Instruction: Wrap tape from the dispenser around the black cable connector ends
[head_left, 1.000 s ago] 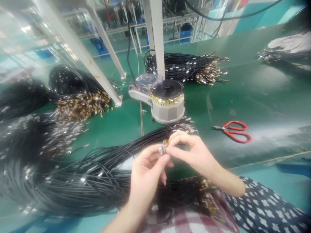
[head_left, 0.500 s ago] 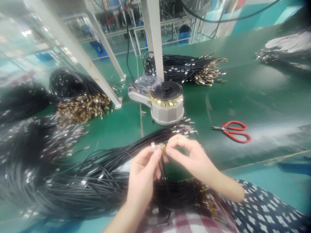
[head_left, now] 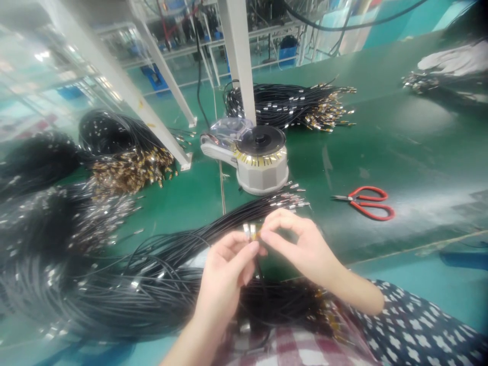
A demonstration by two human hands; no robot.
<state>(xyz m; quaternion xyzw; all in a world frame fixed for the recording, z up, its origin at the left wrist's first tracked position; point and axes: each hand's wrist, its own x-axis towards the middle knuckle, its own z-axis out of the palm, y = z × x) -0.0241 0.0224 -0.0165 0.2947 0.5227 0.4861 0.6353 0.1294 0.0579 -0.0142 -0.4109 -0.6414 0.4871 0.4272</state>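
My left hand and my right hand meet over the near edge of the green table. Both pinch the small metal ends of thin black cables, held upright between the fingertips. The cables drop from my fingers down into my lap. Just beyond my hands lies a long bundle of black cables with silver tips pointing right. A grey round tape dispenser stands behind that bundle.
Red-handled scissors lie to the right of my hands. Heaps of black cables with gold connectors sit at left and another bundle at the back. White frame posts rise from the table. White gloves lie far right.
My hands stay together at the same spot; the fingers shift slightly and the two metal ends sit closer together than half a second ago.
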